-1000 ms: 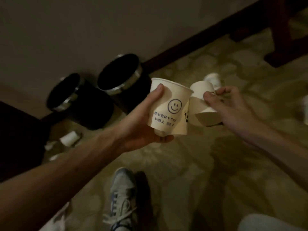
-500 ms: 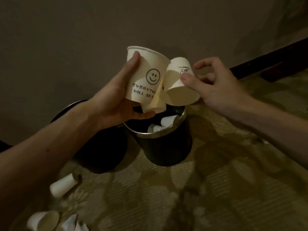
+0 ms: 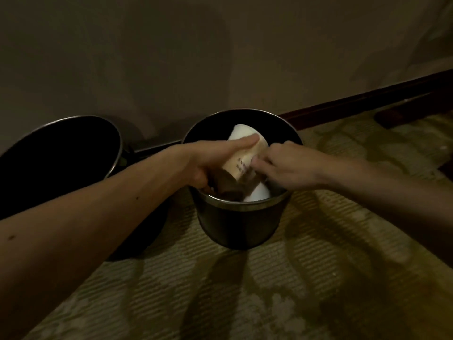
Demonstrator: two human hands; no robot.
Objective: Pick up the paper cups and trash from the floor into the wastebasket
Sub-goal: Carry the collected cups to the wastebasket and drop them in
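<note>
A black wastebasket [image 3: 241, 224] with a metal rim stands on the carpet by the wall. My left hand [image 3: 208, 159] reaches over its left rim and grips a white paper cup [image 3: 245, 149] with printed text, tilted inside the opening. My right hand [image 3: 286, 165] comes in over the right rim with its fingers curled down onto a second white paper cup [image 3: 257, 193], which sits low in the basket. The fingertips of both hands nearly meet. The lower part of the basket's inside is hidden by my hands.
A second, larger black wastebasket [image 3: 61, 158] stands just left of the first, under my left forearm. A dark baseboard [image 3: 367, 100] runs along the wall behind. Patterned carpet [image 3: 269, 290] fills the foreground.
Both hands have dropped from above the basket into its opening, taking the two cups with them. My view has moved closer to the baskets, and the floor litter is out of frame.
</note>
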